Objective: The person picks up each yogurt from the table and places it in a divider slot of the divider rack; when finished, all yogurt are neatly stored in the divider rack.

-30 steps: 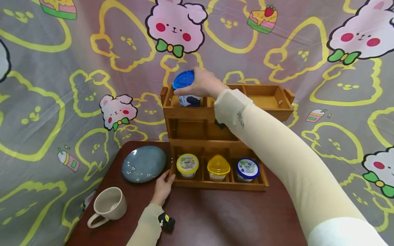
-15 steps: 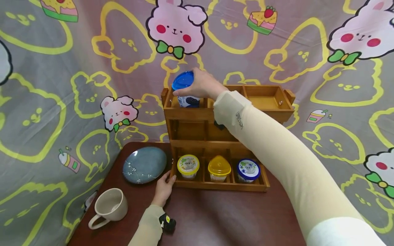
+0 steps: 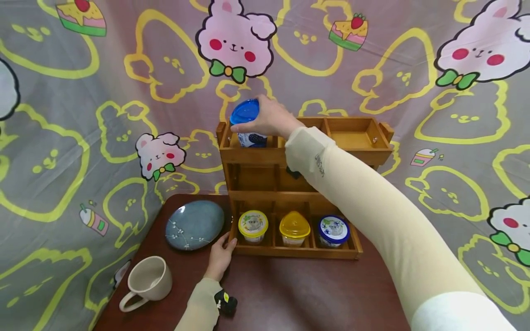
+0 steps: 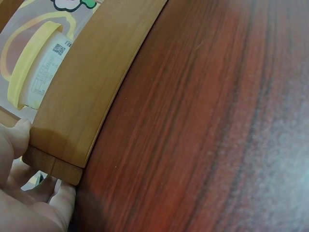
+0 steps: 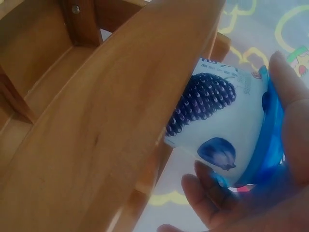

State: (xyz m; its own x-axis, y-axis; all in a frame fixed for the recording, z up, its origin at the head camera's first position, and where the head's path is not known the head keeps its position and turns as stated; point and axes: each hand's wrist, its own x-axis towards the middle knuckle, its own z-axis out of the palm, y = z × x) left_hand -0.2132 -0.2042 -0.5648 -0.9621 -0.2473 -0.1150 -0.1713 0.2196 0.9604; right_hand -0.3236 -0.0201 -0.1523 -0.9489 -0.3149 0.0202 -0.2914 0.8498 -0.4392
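My right hand grips a yogurt cup by its blue lid. The cup, printed with a blackberry and a blueberry, stands slightly tilted in the top-left compartment of a three-tier wooden rack; the front board hides its base in the head view. At the rack's lower left corner, the thumb and fingers of my left hand hold the end of the bottom board. Along the bottom tier sit a round yellow-lidded cup, a cup with a domed yellow lid and a dark-blue-lidded cup.
Left of the rack lies a blue-grey plate with a white blossom pattern. Nearer, a beige mug stands on the dark red table, its handle toward the front left. Cartoon-printed cloth hangs behind the rack and along both sides.
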